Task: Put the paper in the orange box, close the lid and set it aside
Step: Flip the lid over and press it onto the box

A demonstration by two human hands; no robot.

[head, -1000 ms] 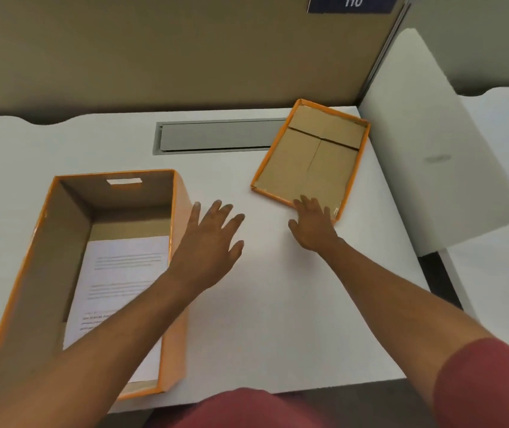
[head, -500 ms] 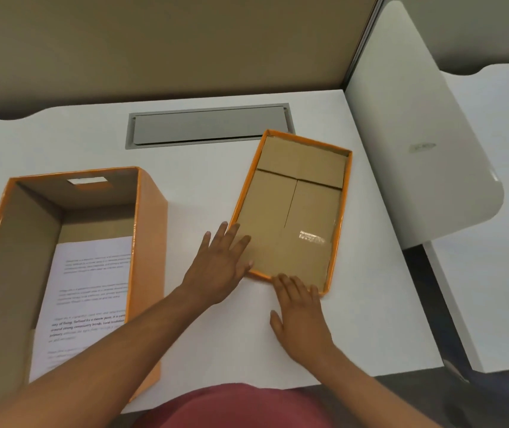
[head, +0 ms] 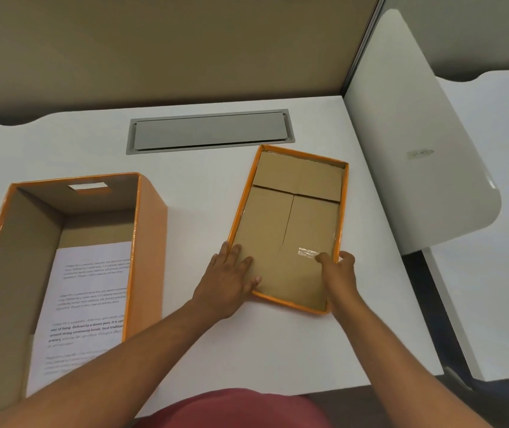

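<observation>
The orange box (head: 151,230) stands open at the left of the white desk, with a printed sheet of paper (head: 89,298) lying flat on its bottom. Its lid (head: 290,211) lies upside down to the right, orange rim up and brown cardboard inside showing. My left hand (head: 228,282) grips the lid's near left rim, fingers reaching inside. My right hand (head: 338,273) holds the near right rim, thumb inside and fingers outside.
A grey cable hatch (head: 210,131) is set into the desk (head: 203,186) behind the lid. A white side panel (head: 417,143) rises at the right desk edge, and a tan partition (head: 154,41) stands behind. A second white desk (head: 494,211) lies beyond the panel.
The lid has come nearer to me and turned straighter. Both hands went from resting flat beside it to gripping its near rim, left and right.
</observation>
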